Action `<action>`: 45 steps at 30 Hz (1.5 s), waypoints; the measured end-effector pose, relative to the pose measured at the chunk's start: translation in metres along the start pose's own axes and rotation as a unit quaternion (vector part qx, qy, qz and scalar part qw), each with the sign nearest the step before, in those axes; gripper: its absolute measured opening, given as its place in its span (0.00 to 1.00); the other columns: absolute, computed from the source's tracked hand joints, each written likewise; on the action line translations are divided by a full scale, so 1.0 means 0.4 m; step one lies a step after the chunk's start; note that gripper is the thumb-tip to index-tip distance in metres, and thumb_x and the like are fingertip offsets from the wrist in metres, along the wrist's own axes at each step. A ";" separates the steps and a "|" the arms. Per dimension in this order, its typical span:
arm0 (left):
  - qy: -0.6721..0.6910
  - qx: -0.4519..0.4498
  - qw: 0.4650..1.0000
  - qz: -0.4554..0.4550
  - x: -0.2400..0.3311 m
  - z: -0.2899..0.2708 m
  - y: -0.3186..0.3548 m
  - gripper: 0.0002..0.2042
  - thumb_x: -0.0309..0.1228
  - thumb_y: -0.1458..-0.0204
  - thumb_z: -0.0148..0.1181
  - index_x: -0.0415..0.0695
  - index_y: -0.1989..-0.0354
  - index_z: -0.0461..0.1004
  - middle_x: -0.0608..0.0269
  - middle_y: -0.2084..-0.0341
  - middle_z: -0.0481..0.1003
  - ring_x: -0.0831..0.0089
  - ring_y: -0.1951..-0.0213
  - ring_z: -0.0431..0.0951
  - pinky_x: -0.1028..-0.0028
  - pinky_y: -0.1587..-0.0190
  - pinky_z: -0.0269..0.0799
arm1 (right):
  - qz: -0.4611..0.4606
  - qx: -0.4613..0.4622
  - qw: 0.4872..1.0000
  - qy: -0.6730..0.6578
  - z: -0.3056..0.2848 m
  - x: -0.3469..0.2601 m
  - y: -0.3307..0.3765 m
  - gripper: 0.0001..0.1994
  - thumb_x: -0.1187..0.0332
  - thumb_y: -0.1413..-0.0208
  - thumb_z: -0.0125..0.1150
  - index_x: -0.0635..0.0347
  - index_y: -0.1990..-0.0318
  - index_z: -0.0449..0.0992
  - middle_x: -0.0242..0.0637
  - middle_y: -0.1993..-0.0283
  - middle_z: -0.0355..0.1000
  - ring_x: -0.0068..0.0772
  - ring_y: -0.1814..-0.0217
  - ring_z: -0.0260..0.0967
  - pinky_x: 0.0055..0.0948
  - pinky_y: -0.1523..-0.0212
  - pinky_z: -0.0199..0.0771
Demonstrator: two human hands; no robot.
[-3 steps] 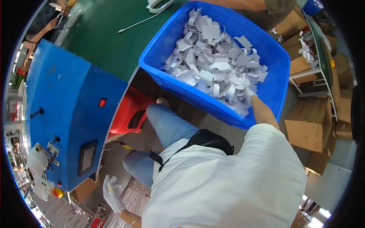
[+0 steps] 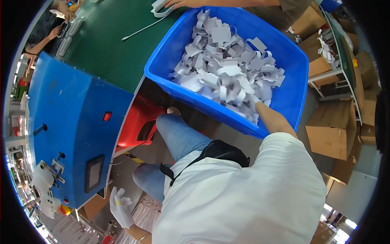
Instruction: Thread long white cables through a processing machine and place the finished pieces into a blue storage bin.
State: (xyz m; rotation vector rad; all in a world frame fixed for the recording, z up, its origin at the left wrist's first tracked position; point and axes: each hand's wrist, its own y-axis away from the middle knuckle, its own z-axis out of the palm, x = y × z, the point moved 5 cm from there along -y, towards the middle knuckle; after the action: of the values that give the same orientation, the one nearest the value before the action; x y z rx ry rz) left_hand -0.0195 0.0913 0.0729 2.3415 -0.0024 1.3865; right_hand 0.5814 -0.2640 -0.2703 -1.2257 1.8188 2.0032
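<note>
One blue bin (image 2: 290,77) sits on the green surface (image 2: 105,53), heaped with white paper pieces (image 2: 227,69), too many and too tangled to count. One blue machine cabinet (image 2: 69,118) stands at the left, with one red light (image 2: 107,116), one small dark screen (image 2: 94,174) and two dark knobs. One red stool (image 2: 140,124) shows below the bin. One white cable (image 2: 142,30) lies on the surface. At least six brown cardboard boxes (image 2: 331,130) stand at the right. The person's two hands show: the right hand (image 2: 256,102) in the bin, the left hand (image 2: 120,205) gloved in white. Three hands of other people show along the top edge.
</note>
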 end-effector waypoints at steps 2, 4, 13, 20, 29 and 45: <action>-0.009 -0.027 1.000 0.009 0.040 0.043 -0.019 0.27 0.44 0.41 0.49 0.35 0.40 0.61 0.51 0.58 0.73 0.80 0.76 0.71 0.83 0.74 0.67 | -0.079 -0.089 0.986 -0.120 0.084 -0.046 -0.034 0.22 0.48 0.44 0.51 0.51 0.48 0.69 0.33 0.53 0.68 0.32 0.53 0.66 0.35 0.51 0.67; -0.014 -0.031 0.999 0.010 0.051 0.061 -0.008 0.27 0.44 0.41 0.49 0.34 0.40 0.61 0.51 0.58 0.73 0.80 0.75 0.71 0.83 0.74 0.67 | 0.014 -0.114 0.962 -0.247 0.262 -0.223 0.133 0.24 0.43 0.43 0.47 0.51 0.49 0.68 0.36 0.52 0.67 0.35 0.49 0.65 0.39 0.47 0.66; -0.041 -0.073 0.996 0.036 0.085 0.135 -0.014 0.27 0.43 0.41 0.50 0.32 0.42 0.62 0.49 0.58 0.73 0.79 0.74 0.73 0.82 0.71 0.70 | -0.282 -0.043 0.897 0.337 0.448 -0.570 0.342 0.31 0.44 0.44 0.48 0.55 0.39 0.64 0.48 0.40 0.64 0.43 0.39 0.61 0.34 0.40 0.59; -0.044 -0.055 0.997 0.001 0.037 0.108 -0.022 0.24 0.41 0.40 0.49 0.35 0.42 0.63 0.50 0.58 0.74 0.80 0.74 0.73 0.82 0.72 0.70 | -0.169 0.207 0.711 0.650 -0.060 -0.503 0.180 0.18 0.57 0.47 0.48 0.47 0.50 0.73 0.48 0.47 0.69 0.51 0.47 0.68 0.44 0.47 0.68; -0.045 -0.092 0.994 0.038 0.105 0.164 -0.060 0.24 0.40 0.42 0.51 0.33 0.43 0.64 0.52 0.59 0.75 0.78 0.73 0.74 0.80 0.69 0.72 | -0.212 0.254 0.746 0.578 -0.152 -0.425 0.290 0.14 0.68 0.50 0.50 0.51 0.55 0.74 0.49 0.57 0.73 0.50 0.54 0.71 0.41 0.52 0.70; -0.016 0.029 0.875 0.482 0.569 0.208 0.031 0.19 0.19 0.51 0.60 0.39 0.48 0.71 0.59 0.53 0.74 0.77 0.61 0.75 0.77 0.59 0.74 | -0.670 -0.381 0.604 0.205 0.818 -0.765 1.154 0.12 0.89 0.61 0.49 0.64 0.71 0.75 0.36 0.67 0.70 0.28 0.62 0.68 0.22 0.59 0.67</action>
State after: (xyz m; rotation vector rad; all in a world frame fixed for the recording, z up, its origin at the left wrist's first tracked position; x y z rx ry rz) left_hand 0.1622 0.0978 0.2335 2.4883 -1.3115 1.7373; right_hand 0.3484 0.0342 0.2499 -2.2874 -0.4035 1.3740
